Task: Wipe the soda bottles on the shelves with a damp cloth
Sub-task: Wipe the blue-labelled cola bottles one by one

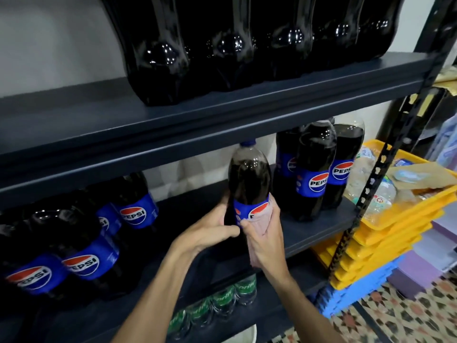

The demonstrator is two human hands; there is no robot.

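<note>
**Item in hand:** one large Pepsi bottle (248,179), upright near the front edge of the middle shelf (316,233). It stands in the gap between a left cluster (86,263) and a right trio (314,169) of the same stock. Clear plastic, dark cola up to the shoulder, blue cap, glossy blue wrap label; the body is rounded.

**Left hand** (215,227): fingers curled round the bottle's left side at label height, steadying it.

**Right hand** (268,233): wrapped round the right of the label, pinning the cloth (259,219) against the plastic. The cloth is pale pink and thin, with a tail hanging below the palm.

**Step, as judged:** wiping the label band. Grip firmly with the left hand so the bottle neither twists nor tips off the shelf edge. Turn the bottle under the cloth to cover its full girth, then work up the shoulder to the cap. The label film looks slick, so moderate pressure should do.

**Other stock:** dark glossy bottles on the upper shelf (173,125); green Sprite bottles (222,300) below; stacked yellow trays (395,219) at right.
</note>
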